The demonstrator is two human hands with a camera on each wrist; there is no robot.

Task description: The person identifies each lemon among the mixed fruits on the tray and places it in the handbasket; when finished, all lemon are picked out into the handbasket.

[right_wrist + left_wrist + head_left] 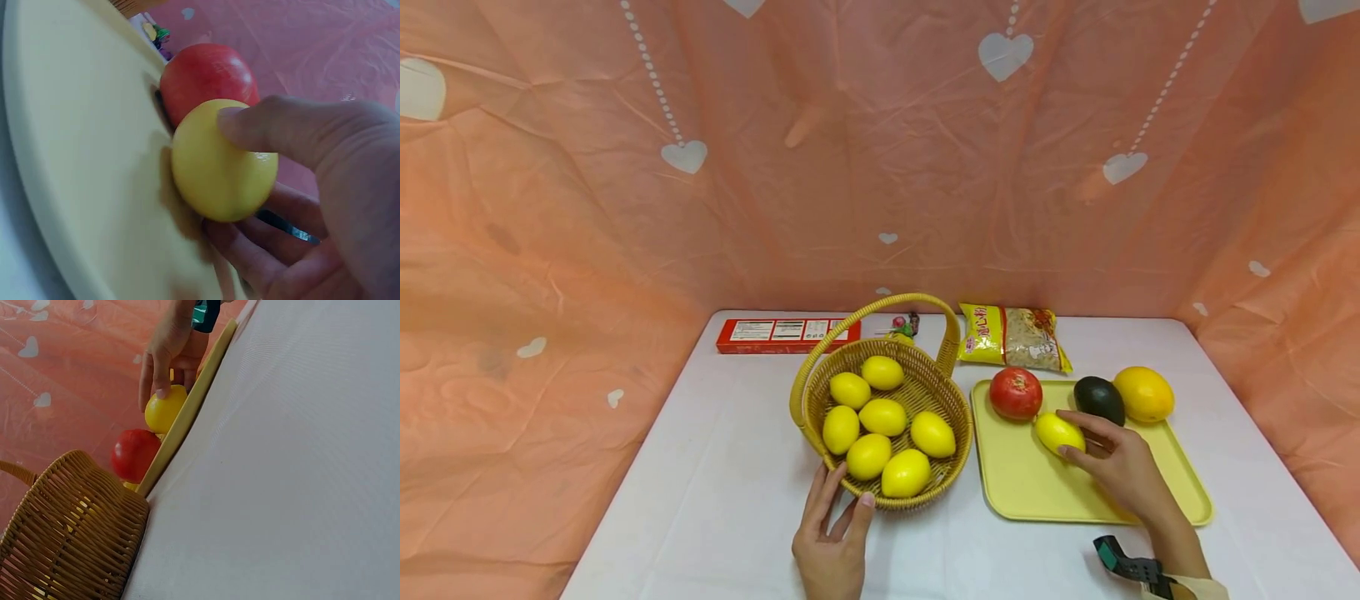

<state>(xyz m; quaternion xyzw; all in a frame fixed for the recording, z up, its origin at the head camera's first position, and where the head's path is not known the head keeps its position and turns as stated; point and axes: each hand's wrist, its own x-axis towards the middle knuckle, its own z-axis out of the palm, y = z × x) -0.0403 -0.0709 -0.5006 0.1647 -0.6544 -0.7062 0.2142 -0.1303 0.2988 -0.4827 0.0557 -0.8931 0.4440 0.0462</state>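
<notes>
In the head view a wicker basket (961, 417) with an arched handle holds several lemons (883, 417). My left hand (835, 537) touches the near left side of its rim, with fingers and thumb spread. Over a yellow tray (1022, 492), my right hand (1123, 467) pinches a lemon (1058, 433) between thumb and fingers. The right wrist view shows the thumb on top of this lemon (219, 169) and fingertips beneath it. Right behind it sits a red pomegranate-like fruit (1015, 393); a dark green avocado-like fruit (1099, 398) lies beyond the hand.
A large orange-yellow fruit (1144, 394) sits at the tray's far right corner. Behind the tray lies a yellow food packet (1011, 336). A red box (752, 337) and a small flower-like item (904, 325) are behind the basket. A pink curtain (880, 183) encloses the white table (722, 467).
</notes>
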